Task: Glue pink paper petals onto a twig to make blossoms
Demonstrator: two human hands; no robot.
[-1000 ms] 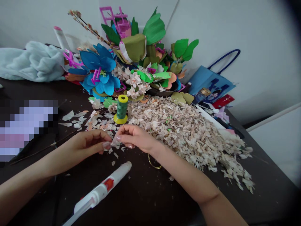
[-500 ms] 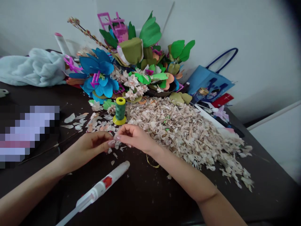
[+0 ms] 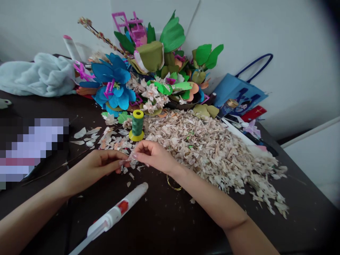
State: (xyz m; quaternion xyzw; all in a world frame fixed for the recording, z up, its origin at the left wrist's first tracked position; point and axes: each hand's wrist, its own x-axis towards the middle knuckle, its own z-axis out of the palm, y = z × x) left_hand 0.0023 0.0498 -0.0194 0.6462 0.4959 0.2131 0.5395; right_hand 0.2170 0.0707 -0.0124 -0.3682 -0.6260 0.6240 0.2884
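Observation:
My left hand (image 3: 102, 164) and my right hand (image 3: 154, 156) meet at their fingertips above the dark table. Between them both pinch a small pale paper petal (image 3: 129, 158). A large heap of pinkish-beige paper petals (image 3: 204, 150) lies just beyond my right hand, with looser scraps (image 3: 115, 143) beyond my left. A green thread spool (image 3: 137, 125) with yellow ends stands just past my fingertips. Below my hands lies a white tube with a red label (image 3: 115, 212).
A thin gold ring (image 3: 172, 185) lies under my right wrist. Behind the heap rise blue, green and olive paper flowers (image 3: 111, 81). A blue bag (image 3: 239, 92) stands at the back right, a pale blue cloth (image 3: 37, 76) at the back left, and a pixelated object (image 3: 32, 148) at the left.
The view has shifted slightly. My right hand has moved a little to the right, and both hands keep the small petal between their fingertips.

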